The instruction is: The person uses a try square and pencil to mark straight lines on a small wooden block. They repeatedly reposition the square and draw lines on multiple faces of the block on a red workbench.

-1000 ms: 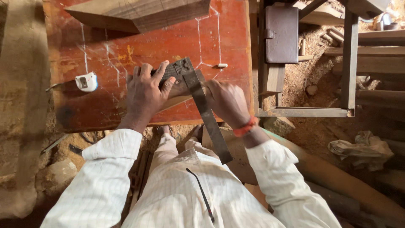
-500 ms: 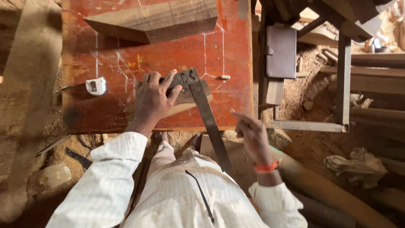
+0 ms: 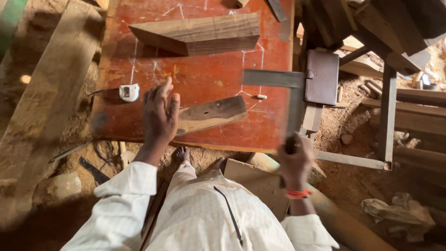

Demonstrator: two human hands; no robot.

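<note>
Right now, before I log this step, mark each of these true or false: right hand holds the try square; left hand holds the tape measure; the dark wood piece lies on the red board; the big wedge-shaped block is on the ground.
1. The right hand holds the try square. True.
2. The left hand holds the tape measure. False: the tape measure lies apart on the red board; the hand sits at the dark wood piece.
3. The dark wood piece lies on the red board. True.
4. The wedge-shaped block is on the ground. False: it rests on the red board.
</note>
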